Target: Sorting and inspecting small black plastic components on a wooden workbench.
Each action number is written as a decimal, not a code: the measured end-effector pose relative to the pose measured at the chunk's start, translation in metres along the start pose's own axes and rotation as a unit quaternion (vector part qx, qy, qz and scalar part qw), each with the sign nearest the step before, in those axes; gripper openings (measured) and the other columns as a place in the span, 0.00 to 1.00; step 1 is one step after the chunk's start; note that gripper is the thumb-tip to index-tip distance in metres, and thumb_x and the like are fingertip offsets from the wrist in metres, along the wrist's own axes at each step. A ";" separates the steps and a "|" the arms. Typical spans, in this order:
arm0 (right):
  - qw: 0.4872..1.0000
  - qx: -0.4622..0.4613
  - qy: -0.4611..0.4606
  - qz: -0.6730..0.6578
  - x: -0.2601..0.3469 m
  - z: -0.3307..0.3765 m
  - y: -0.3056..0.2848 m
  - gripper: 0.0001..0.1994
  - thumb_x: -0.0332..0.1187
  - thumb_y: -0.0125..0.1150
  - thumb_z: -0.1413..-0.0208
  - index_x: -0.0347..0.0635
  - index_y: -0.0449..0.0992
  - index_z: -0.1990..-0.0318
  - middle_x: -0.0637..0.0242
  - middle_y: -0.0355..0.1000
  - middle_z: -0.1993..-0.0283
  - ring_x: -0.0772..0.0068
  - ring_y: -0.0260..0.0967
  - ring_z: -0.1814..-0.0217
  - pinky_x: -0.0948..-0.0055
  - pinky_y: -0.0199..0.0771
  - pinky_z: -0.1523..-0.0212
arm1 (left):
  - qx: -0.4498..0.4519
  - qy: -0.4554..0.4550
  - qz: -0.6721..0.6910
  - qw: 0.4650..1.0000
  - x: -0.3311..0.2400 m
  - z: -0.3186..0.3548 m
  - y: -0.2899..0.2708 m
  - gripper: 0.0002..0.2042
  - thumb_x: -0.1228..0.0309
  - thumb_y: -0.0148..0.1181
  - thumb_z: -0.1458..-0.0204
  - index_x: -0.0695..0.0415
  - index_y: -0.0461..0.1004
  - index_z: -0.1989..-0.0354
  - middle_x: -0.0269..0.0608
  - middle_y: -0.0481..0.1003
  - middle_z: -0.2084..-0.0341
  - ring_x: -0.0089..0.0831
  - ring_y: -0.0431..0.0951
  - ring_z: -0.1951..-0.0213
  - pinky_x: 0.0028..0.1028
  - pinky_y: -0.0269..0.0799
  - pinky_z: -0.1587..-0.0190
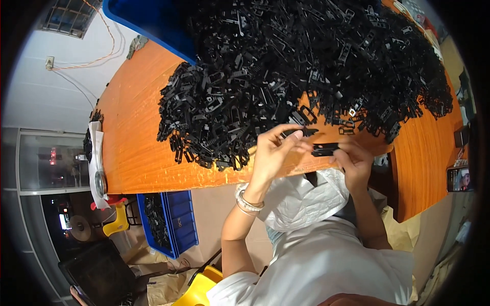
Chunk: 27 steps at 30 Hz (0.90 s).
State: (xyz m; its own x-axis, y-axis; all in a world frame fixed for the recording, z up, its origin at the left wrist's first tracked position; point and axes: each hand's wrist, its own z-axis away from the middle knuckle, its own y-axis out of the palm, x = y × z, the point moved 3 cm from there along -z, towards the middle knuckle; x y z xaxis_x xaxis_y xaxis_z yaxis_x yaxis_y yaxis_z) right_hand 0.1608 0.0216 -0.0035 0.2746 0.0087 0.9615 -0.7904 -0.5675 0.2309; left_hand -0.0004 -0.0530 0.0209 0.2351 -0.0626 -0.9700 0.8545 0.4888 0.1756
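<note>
A broad pile of small black plastic parts covers much of the orange table. Just off the pile's near edge, the left hand is mostly closed, thumb and forefinger pinching a slim black piece; blur hides its exact shape. The right hand, also near the pile's near edge and to the right of the left hand, is curled with its fingers closed on the end of a flat black part. That part lies level in the grip, pointing left, in front of the pile and apart from it.

There are 2 blue bins: the upper bin adjoins the pile's far left side, and the lower bin, holding black parts, is below and left of the pile. A crinkled white sheet lies on the person's side of the pile; a phone is to its right.
</note>
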 end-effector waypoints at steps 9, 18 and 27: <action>0.999 -0.018 0.043 -0.002 -0.007 0.016 0.016 0.02 0.17 0.52 0.52 0.28 0.71 0.70 0.66 0.66 0.73 0.81 0.65 0.76 0.85 0.64 0.75 | 0.066 -0.073 0.031 0.995 0.035 0.032 -0.008 0.16 0.64 0.40 0.41 0.67 0.68 0.68 0.41 0.72 0.80 0.20 0.69 0.85 0.17 0.61 0.84; 0.980 0.000 -0.071 0.183 -0.001 0.019 0.020 0.02 0.17 0.55 0.55 0.31 0.71 0.72 0.71 0.64 0.77 0.83 0.63 0.76 0.85 0.56 0.78 | 0.051 -0.064 0.075 0.994 0.041 0.037 0.002 0.16 0.63 0.42 0.42 0.65 0.69 0.69 0.38 0.72 0.80 0.19 0.68 0.84 0.17 0.60 0.84; 0.992 0.025 0.118 -0.043 -0.018 0.017 0.020 0.08 0.16 0.54 0.54 0.28 0.70 0.64 0.68 0.65 0.69 0.82 0.64 0.71 0.83 0.65 0.66 | 0.020 -0.026 0.035 0.999 0.038 0.039 0.014 0.06 0.73 0.59 0.52 0.64 0.73 0.72 0.31 0.71 0.79 0.15 0.66 0.78 0.15 0.61 0.75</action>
State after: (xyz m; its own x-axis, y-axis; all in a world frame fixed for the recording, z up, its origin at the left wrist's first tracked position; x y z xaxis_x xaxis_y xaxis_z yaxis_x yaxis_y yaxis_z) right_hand 0.1495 -0.0038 -0.0186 0.1997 0.2484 0.9478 -0.7397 -0.5961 0.3121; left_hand 0.0390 -0.0824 -0.0067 0.3166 -0.0748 -0.9456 0.8531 0.4582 0.2494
